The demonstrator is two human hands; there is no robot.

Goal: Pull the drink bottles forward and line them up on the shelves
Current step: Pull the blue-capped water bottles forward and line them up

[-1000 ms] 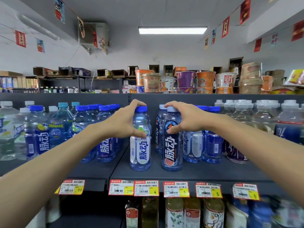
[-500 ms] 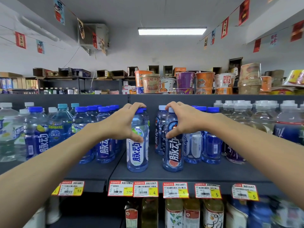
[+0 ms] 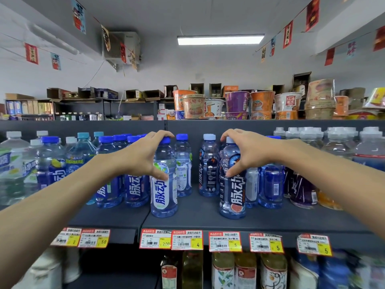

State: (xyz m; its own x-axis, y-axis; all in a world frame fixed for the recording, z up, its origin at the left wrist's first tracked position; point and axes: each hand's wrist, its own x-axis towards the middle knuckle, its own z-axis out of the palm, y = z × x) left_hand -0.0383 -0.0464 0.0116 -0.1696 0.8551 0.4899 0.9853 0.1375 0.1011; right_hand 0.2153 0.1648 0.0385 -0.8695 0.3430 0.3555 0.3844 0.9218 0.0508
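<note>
Left hand (image 3: 143, 157) grips white-label bottle (image 3: 163, 198), right hand (image 3: 250, 155) dark-label bottle (image 3: 233, 198) (both read 脉动).

Left hand (image 3: 143, 156) gripped the white-labelled drink bottle (image 3: 164, 196) at its shoulder, fingers curled over the blue cap and thumb against the label. Right hand (image 3: 249, 155) gripped the dark-labelled drink bottle (image 3: 233, 198) the same way, fingers over its pale cap. Both bottles stood upright towards the front of the dark shelf (image 3: 198, 219), apart from each other and ahead of the rows of blue-capped bottles (image 3: 136, 184) behind. Red-and-yellow price tags (image 3: 186, 239) lined the shelf edge. Instant-noodle cups (image 3: 237, 102) stood on the top shelf.
</note>
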